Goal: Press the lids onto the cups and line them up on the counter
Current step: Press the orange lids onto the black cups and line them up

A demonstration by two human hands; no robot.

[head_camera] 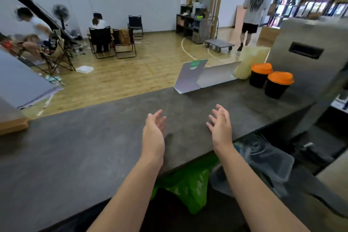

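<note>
- Two black cups stand upright on the dark desk (94, 147), each with an orange lid on top: the far cup (259, 78) and the near cup (276, 87), with the far lid (262, 68) and the near lid (281, 78) facing up.
- Both cups stand just beside each other, near the grey metal cabinet (310, 52) and on its left; whether they touch cannot be told.
- Their long axes run vertically, mouths up, narrowing toward the base.
- Left hand (154, 128) hovers over the desk, well apart from the cups, fingers (160, 118) loosely straight and spread, holding nothing.
- Right hand (221, 125) hovers nearer the cups yet still well apart, fingers (219, 112) relaxed and open, palm turned toward the left hand, holding nothing.
- Folded white card (199, 77) stands on the desk left of the cups.
</note>
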